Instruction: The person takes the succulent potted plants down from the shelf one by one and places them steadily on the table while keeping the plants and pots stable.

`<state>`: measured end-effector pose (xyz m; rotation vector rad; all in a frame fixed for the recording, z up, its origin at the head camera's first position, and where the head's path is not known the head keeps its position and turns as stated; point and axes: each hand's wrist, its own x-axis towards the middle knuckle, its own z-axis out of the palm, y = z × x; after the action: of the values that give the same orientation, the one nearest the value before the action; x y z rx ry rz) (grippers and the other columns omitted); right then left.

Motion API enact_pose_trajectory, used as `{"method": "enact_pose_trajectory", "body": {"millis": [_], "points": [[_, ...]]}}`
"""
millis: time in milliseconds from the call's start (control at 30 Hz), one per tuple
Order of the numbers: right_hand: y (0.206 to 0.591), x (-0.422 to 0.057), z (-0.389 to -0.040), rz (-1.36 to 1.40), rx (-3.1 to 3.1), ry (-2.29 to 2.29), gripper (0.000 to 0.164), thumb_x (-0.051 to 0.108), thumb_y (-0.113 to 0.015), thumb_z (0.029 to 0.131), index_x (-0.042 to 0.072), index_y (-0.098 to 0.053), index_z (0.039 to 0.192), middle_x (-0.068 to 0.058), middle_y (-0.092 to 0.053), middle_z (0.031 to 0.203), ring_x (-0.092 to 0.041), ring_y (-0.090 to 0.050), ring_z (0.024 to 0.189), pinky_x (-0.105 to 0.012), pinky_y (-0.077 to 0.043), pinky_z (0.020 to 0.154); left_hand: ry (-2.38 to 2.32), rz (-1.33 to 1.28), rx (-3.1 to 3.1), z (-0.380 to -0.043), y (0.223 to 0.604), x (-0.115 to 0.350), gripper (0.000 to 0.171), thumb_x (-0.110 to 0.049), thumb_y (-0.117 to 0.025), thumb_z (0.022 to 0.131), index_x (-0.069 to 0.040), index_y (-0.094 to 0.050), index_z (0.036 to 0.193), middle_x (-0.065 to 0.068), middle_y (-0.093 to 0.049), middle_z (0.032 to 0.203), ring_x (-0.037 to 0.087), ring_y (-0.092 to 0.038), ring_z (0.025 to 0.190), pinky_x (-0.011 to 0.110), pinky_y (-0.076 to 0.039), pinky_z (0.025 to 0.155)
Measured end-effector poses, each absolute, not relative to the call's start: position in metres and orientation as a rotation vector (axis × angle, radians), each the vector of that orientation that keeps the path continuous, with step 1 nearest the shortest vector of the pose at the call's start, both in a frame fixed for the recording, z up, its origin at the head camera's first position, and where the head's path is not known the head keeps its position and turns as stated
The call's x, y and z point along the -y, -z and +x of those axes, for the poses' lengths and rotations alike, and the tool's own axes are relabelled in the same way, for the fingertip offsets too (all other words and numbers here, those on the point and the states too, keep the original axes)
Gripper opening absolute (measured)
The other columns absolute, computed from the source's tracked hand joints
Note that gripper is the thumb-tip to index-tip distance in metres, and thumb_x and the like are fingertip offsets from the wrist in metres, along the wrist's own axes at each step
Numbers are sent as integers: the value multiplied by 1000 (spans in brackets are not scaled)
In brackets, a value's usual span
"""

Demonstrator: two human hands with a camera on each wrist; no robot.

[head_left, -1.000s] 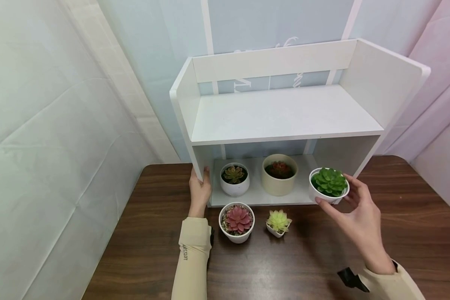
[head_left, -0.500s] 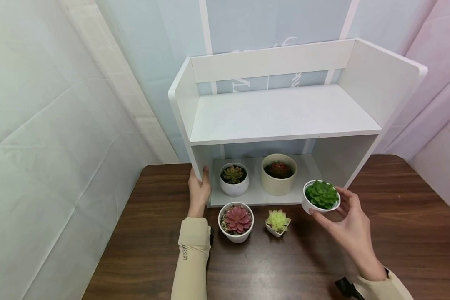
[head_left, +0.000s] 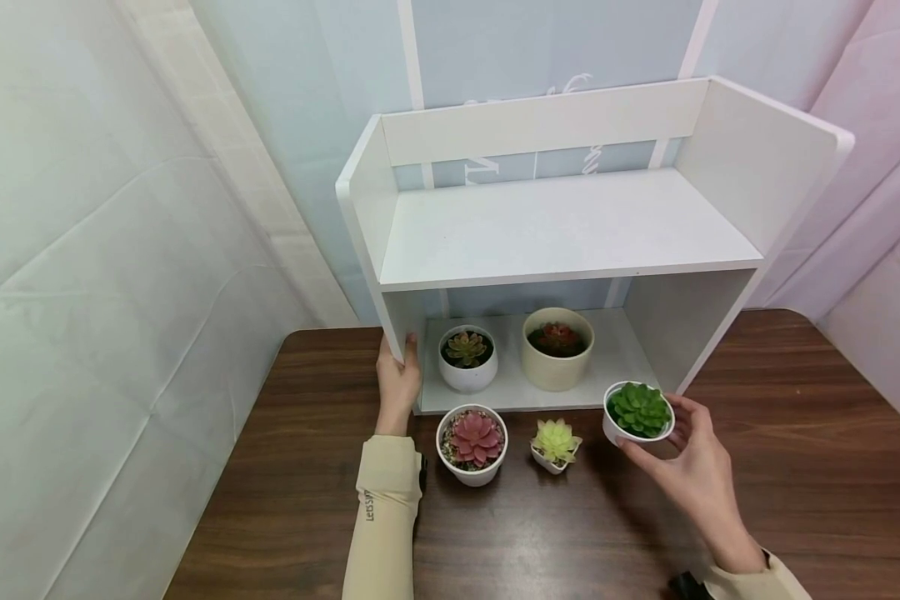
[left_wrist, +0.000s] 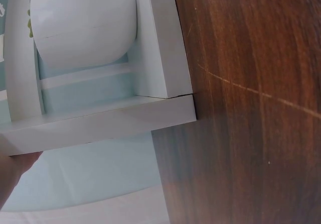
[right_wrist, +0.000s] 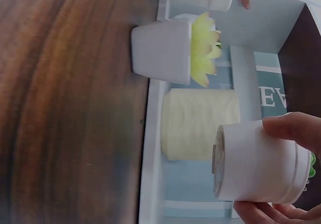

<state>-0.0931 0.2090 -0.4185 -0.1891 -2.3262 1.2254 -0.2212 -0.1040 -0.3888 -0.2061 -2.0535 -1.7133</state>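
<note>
Green plant [head_left: 640, 408] in its white pot [right_wrist: 256, 163] hung above the table [head_left: 540, 542], near the front right corner of the shelf's [head_left: 570, 229] lower board [head_left: 617, 354], the right hand [head_left: 693, 462] pinching the pot between thumb and fingers. At the shelf's left edge, the left hand [head_left: 398, 387] gripped the side panel [head_left: 377, 200]. Dark pink plant [head_left: 476, 439] and yellow plant [head_left: 555, 442] stood on the table along the shelf's front edge, while a round white pot [head_left: 468, 380] and a cream pot [head_left: 557, 372] stood on the lower board.
</note>
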Motion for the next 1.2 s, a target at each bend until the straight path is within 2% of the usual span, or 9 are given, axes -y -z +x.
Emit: {"method": "enact_pose_trajectory", "body": {"millis": [500,1200], "points": [[438,-210,-93,-260,2393,-1226,80,-1,-86,63,-10,-40,127,-29,-55,117,26,-34,90,7,-31,77,1713,-189,2072,-220,389,104,41,-3,-45,100,5,-39,140,30,-48,134,42,-44,129,56,-37,104],[456,-216,-97,-291,2462,-1144,78,4,-86,63,-10,-41,125,-29,-56,113,27,-28,89,7,-29,75,1713,-195,2063,-222,391,105,41,-4,-45,100,6,-40,139,30,-48,134,42,-44,128,57,-37,103]]}}
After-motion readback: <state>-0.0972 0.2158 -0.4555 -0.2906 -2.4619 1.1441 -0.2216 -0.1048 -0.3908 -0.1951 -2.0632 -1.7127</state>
